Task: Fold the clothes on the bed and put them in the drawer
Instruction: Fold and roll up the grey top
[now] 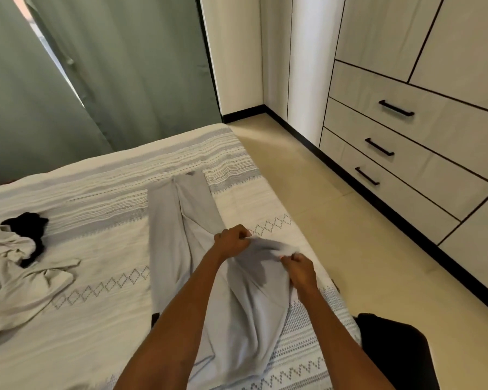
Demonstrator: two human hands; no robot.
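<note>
The grey garment (186,235) lies lengthwise on the bed (102,313), its long axis running from the near edge away towards the far right corner. Both hands pinch its raised edge on the right side, close together: the left hand (231,240) farther out, the right hand (300,270) nearer. Both arms reach forward, wrists bent down. The drawers (406,153) stand to the right, shut.

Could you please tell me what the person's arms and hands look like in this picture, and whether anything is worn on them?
Both forearms are bare, with no sleeves in view. The left hand and the right hand wear no gloves, and no watch, bracelet or ring shows on the wrists or fingers. No markings show on either arm.
</note>
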